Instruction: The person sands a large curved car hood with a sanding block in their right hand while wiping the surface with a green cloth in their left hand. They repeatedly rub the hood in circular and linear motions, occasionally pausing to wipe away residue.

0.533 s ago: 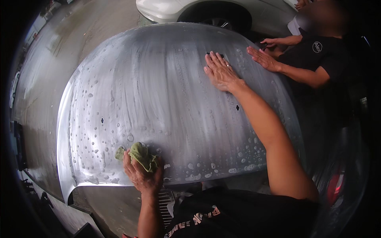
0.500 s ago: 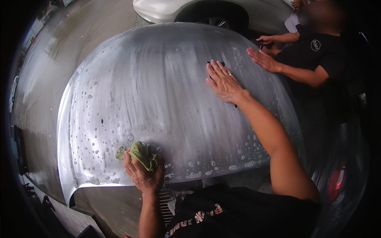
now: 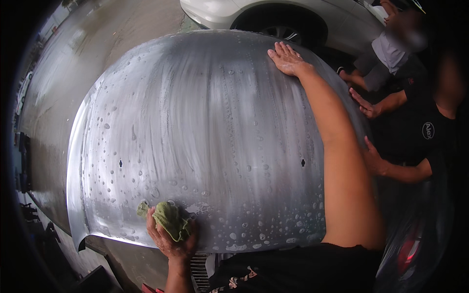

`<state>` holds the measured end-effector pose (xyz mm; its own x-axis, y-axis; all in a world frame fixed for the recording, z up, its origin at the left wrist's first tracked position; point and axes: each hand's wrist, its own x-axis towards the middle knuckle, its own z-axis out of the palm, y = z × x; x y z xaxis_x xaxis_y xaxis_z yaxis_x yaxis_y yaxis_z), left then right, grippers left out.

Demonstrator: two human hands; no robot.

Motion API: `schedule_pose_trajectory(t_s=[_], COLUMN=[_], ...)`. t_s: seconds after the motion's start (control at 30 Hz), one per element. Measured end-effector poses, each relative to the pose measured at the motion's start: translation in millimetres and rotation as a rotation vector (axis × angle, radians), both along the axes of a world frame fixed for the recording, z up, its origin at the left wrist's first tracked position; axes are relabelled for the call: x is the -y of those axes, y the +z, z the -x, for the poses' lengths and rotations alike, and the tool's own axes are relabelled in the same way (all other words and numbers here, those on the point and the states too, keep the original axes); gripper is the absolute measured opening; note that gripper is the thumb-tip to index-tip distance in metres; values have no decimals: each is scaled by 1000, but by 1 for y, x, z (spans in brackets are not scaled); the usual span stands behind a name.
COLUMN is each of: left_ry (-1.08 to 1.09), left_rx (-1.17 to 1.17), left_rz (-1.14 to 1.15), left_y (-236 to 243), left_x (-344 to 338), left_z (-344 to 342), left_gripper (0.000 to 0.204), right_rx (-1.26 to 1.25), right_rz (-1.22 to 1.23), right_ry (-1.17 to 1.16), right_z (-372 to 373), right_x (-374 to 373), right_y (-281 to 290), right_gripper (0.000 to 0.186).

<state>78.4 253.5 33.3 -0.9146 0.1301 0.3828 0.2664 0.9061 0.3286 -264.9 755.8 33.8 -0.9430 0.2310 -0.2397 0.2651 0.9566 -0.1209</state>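
Hands (image 3: 289,62) have spread wider on the wet panel (image 3: 210,141), white car (image 3: 348,24) beyond

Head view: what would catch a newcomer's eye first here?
The big grey car hood, streaked and beaded with liquid, fills the middle. On its near left part, the left hand grips a crumpled green cloth; the right hand rests near its far right edge. A white car shows at the top.
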Motion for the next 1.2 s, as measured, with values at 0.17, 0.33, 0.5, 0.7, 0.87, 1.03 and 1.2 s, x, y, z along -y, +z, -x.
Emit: schedule_pose_trajectory(t_s=[0.17, 0.33, 0.5, 0.7, 0.87, 1.03, 1.2], left_ry=[16, 77, 24, 7, -10, 49, 29], left_rx=[-8, 8, -11, -14, 13, 12, 11], left_rz=[-32, -60, -33, -54, 17, -33, -38], left_y=[-5, -7, -9, -8, -6, -16, -9], left_x=[-2, -8, -16, -2, -2, -4, -18], left_z=[3, 2, 5, -4, 3, -2, 4], left_gripper=[68, 69, 72, 65, 71, 71, 69], right_rx=[-53, 2, 88, -35, -86, -62, 19], right_rz=[24, 45, 15, 33, 63, 63, 21], right_ry=[-3, 174, 254, 95, -69, 123, 273], right_z=[-24, -223, -308, -101, -38, -215, -410], right_x=[2, 40, 25, -23, -57, -27, -5], right_y=[-16, 3, 12, -9, -11, -13, 3], right_gripper=[83, 81, 84, 80, 79, 77, 79])
